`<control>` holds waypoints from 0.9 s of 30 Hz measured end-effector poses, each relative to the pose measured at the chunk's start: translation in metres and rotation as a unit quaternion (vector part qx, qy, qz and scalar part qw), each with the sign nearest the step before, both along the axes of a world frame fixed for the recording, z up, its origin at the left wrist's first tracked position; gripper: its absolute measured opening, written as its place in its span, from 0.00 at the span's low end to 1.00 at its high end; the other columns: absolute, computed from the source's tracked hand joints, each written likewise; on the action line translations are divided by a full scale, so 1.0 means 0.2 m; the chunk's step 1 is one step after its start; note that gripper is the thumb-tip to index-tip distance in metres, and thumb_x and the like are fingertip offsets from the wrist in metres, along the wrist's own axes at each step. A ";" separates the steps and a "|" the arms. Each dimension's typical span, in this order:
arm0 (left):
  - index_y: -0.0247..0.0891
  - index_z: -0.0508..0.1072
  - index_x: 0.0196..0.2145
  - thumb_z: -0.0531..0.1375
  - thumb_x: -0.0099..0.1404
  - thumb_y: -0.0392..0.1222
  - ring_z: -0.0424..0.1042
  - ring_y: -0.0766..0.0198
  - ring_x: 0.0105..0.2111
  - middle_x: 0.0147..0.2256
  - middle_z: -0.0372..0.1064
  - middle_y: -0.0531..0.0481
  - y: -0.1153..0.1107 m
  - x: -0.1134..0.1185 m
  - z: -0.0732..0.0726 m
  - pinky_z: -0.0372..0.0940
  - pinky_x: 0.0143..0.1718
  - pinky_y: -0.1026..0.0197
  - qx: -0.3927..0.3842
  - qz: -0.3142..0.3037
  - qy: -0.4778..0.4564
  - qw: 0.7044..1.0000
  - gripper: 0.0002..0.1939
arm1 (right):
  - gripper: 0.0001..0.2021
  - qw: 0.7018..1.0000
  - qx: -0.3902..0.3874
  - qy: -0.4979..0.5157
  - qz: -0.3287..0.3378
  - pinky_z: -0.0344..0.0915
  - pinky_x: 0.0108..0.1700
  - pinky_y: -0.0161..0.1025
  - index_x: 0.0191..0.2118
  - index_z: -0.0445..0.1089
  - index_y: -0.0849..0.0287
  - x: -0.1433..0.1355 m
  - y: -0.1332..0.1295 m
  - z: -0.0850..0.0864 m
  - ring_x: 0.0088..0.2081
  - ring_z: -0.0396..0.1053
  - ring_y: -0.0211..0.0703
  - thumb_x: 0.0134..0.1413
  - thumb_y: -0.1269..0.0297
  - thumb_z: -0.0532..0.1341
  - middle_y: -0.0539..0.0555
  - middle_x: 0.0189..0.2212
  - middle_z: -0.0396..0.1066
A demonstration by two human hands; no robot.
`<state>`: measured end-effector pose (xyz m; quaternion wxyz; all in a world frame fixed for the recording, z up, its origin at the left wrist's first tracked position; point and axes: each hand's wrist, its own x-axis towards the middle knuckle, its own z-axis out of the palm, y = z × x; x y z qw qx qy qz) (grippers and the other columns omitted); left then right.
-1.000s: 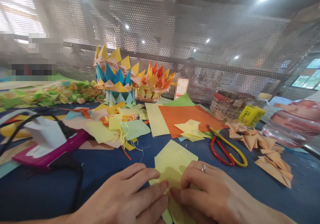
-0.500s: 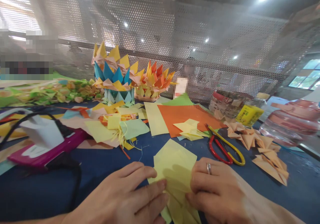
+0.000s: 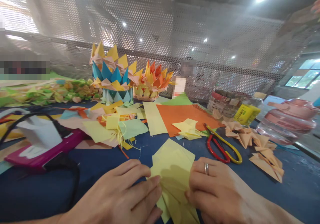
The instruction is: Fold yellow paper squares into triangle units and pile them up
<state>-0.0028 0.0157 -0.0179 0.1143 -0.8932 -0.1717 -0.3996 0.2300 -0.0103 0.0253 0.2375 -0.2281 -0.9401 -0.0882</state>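
Note:
Pale yellow paper [image 3: 172, 167], with folds in its lower part, lies on the dark blue table in front of me, one corner pointing away. At its left edge, my left hand [image 3: 127, 190] has its fingers bent over the sheet and pressed together; its thumb is hidden. My right hand [image 3: 215, 184], with a ring on one finger, is closed on the right edge of the same paper. Both hands shade part of it. Beyond my right hand lie scissors [image 3: 222, 149] with one red and one yellow handle loop. A folded yellow paper piece [image 3: 186, 129] rests left of the scissors' tips.
Orange paper [image 3: 172, 114] lies behind. Layered paper crowns [image 3: 116, 77] stand further back. At left are a purple power strip [image 3: 27, 157] with cables and paper scraps [image 3: 97, 130]. Peach folded pieces [image 3: 267, 167], a yellow-labelled bottle [image 3: 247, 112] and a pink bottle [image 3: 287, 120] are at right.
The view has shifted slightly, moving most things a little left in the picture. My left fingers have drawn back a little from the paper's middle; both hands remain at its edges.

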 end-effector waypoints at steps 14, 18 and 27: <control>0.37 0.75 0.31 0.47 0.73 0.34 0.70 0.65 0.30 0.28 0.74 0.55 -0.01 0.02 0.05 0.64 0.42 0.60 -0.042 -0.010 -0.009 0.999 0.18 | 0.17 0.998 0.008 -0.055 -0.005 0.57 0.26 0.37 0.22 0.59 0.56 -0.04 -0.06 0.05 0.23 0.60 0.39 0.61 0.75 0.49 0.49 0.21 0.66; 0.38 0.74 0.30 0.46 0.72 0.34 0.70 0.65 0.31 0.26 0.73 0.53 -0.03 0.02 0.09 0.65 0.43 0.60 -0.033 0.003 -0.001 0.999 0.19 | 0.15 0.988 -0.086 -0.103 -0.083 0.62 0.33 0.37 0.27 0.65 0.59 -0.06 -0.10 0.10 0.28 0.64 0.40 0.65 0.65 0.51 0.52 0.27 0.70; 0.35 0.75 0.38 0.48 0.72 0.34 0.72 0.62 0.34 0.29 0.73 0.51 0.01 0.02 0.09 0.66 0.43 0.58 -0.021 0.011 -0.003 1.000 0.15 | 0.18 0.990 0.014 -0.118 -0.074 0.57 0.27 0.38 0.25 0.66 0.59 -0.06 -0.08 0.06 0.23 0.59 0.37 0.65 0.77 0.48 0.50 0.24 0.69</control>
